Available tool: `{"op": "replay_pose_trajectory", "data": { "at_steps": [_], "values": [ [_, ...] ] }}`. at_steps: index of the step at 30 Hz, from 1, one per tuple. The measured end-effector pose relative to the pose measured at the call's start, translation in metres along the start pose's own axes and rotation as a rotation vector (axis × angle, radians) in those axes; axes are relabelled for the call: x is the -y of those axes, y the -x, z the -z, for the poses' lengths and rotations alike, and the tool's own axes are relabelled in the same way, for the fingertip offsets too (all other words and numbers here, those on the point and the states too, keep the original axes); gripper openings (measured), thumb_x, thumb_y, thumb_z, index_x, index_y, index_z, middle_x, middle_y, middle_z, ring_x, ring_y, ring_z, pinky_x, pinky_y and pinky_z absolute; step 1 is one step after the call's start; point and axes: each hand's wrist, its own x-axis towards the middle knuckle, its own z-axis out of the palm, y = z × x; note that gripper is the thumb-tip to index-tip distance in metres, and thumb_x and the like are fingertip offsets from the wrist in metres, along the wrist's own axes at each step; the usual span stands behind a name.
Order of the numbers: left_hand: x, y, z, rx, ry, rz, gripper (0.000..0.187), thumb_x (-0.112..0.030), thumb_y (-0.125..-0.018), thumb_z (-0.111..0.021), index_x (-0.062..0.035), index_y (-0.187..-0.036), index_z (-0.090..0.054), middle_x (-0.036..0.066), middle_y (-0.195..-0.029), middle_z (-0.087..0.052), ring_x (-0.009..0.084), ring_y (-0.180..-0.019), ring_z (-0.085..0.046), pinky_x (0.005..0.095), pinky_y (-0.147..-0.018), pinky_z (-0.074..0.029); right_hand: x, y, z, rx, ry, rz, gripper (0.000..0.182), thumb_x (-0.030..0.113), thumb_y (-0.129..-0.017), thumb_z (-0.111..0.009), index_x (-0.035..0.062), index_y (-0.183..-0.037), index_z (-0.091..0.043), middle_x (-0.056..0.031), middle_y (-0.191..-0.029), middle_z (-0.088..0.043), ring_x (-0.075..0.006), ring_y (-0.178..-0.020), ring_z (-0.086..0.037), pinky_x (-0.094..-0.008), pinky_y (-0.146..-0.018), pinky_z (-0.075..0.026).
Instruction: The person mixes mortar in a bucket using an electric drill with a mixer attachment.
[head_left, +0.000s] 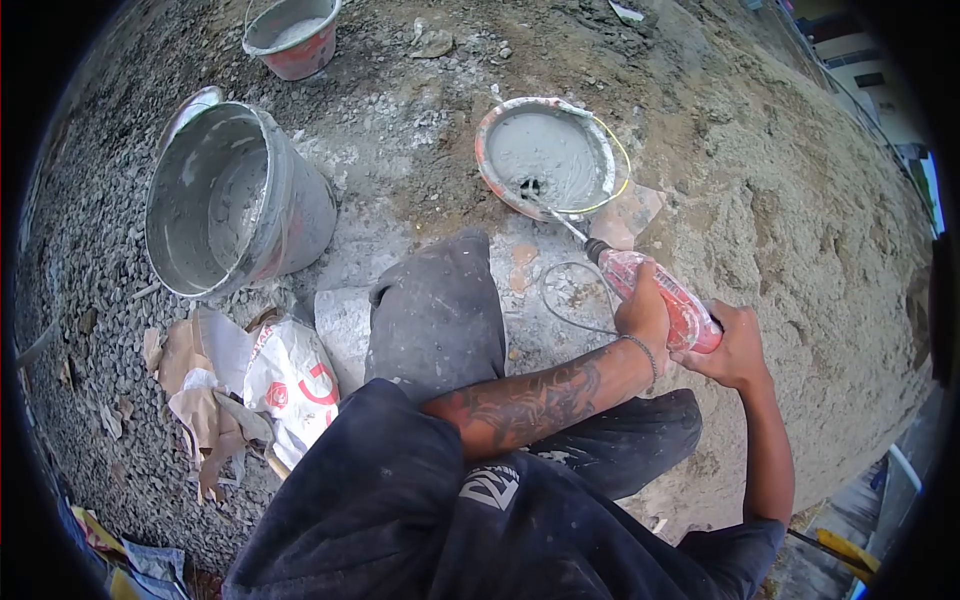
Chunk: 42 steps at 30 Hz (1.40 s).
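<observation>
A red power drill point(665, 300), smeared with grey, slants between my two hands. My left hand point(643, 315) is wrapped round the middle of its body, and my right hand point(735, 345) grips its rear end. From the chuck a metal rod point(568, 228) runs up to the left into a bucket point(487, 160) of wet grey mix. Part of a dark mixing head point(531, 187) shows at the surface near the bucket's lower edge. A yellow-and-white bucket handle point(626, 170) hangs over the right side. A grey cord point(570, 318) loops beside the drill.
A large grey-coated bucket point(305, 215) lies tilted at the left. Behind it stands a smaller red bucket point(300, 62) with grey contents. Torn paper and a white sack point(290, 385) lie on gravel at lower left. Sand point(800, 210) is heaped at the right.
</observation>
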Motion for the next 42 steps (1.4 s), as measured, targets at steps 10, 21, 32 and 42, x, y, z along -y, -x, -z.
{"op": "replay_pose_trajectory", "data": {
  "at_steps": [10,21,32,42],
  "values": [
    [-0.004,0.001,0.003,0.062,-0.001,0.021,0.039,-0.043,-0.081,-0.052,-0.0064,-0.094,-0.050,0.005,-0.081,-0.055,0.0180,-0.072,-0.058,0.0334,-0.069,-0.049,0.001,0.003,-0.005,-0.008,0.016,0.009,0.056,0.046,-0.050,-0.075,0.0009,-0.079,-0.061,-0.0136,-0.064,-0.060,-0.0320,-0.058,-0.059,-0.0374,-0.056,-0.046],
    [0.004,0.003,0.002,0.045,0.044,0.038,0.063,-0.053,-0.075,-0.055,0.0027,-0.104,-0.053,0.011,-0.098,-0.056,0.0203,-0.084,-0.057,0.0335,-0.072,-0.046,0.009,0.006,-0.004,-0.037,0.030,-0.103,0.056,0.047,-0.050,-0.074,0.0006,-0.078,-0.061,-0.0148,-0.062,-0.059,-0.0333,-0.058,-0.059,-0.0378,-0.057,-0.046],
    [-0.003,0.013,0.000,0.062,0.043,0.009,0.038,-0.045,-0.079,-0.054,-0.0087,-0.092,-0.050,0.004,-0.080,-0.054,0.0177,-0.070,-0.057,0.0344,-0.069,-0.048,-0.002,0.011,-0.011,-0.037,0.041,-0.081,0.056,0.048,-0.050,-0.074,0.0014,-0.076,-0.061,-0.0156,-0.062,-0.059,-0.0341,-0.059,-0.058,-0.0395,-0.058,-0.046],
    [-0.004,0.002,0.002,0.133,0.030,0.003,0.034,-0.044,-0.079,-0.052,-0.0111,-0.089,-0.050,0.004,-0.078,-0.054,0.0187,-0.070,-0.057,0.0357,-0.068,-0.048,0.002,0.009,-0.009,-0.025,0.126,-0.098,0.055,0.048,-0.050,-0.074,0.0002,-0.073,-0.059,-0.0168,-0.062,-0.058,-0.0361,-0.060,-0.058,-0.0409,-0.058,-0.046]
  ]
}}
